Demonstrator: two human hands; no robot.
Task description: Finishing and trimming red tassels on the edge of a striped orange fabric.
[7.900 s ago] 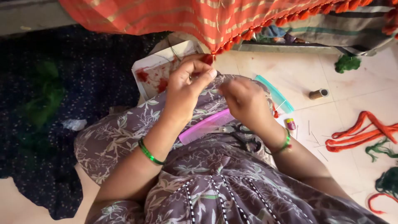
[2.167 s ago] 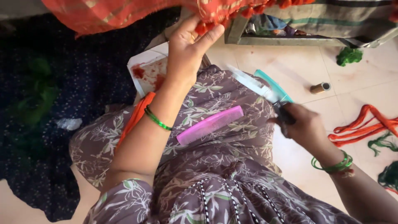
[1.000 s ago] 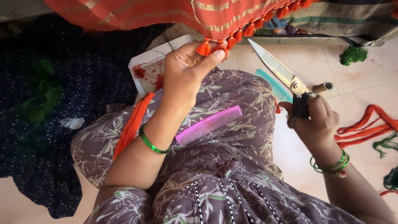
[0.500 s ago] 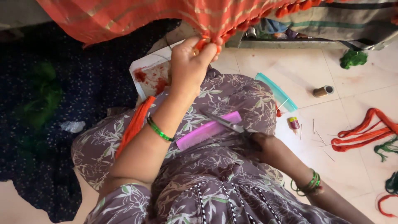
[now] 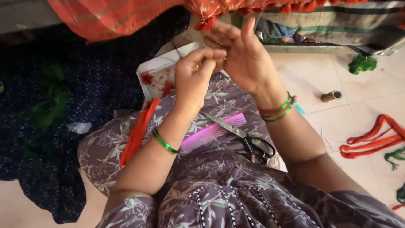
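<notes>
While both hands work just under the orange cloth (image 5: 126, 17), the pink comb (image 5: 213, 131) on the lap serves as the marker for everything else. Far left of the comb lies dark dotted fabric (image 5: 84, 84) with a green tuft (image 5: 46, 105) on it. Nearer, just left of the comb, an orange yarn bundle (image 5: 137, 133) slants over the knee. Above the comb the left hand (image 5: 195, 78) is pinched shut, thumb against fingertips, though what it pinches is too small to tell; it hides part of a white tray (image 5: 157, 78) stained red. Above and slightly right of the comb the right hand (image 5: 242, 57) is open, fingers spread upward, touching an orange tassel (image 5: 205, 23) on the cloth's edge. Scissors (image 5: 242, 137) lie touching the comb's right end, blades closed. Well right of the comb, on the tiled floor, stand a thread spool (image 5: 331, 96), a green clump (image 5: 363, 63) and red yarn loops (image 5: 375, 139).
</notes>
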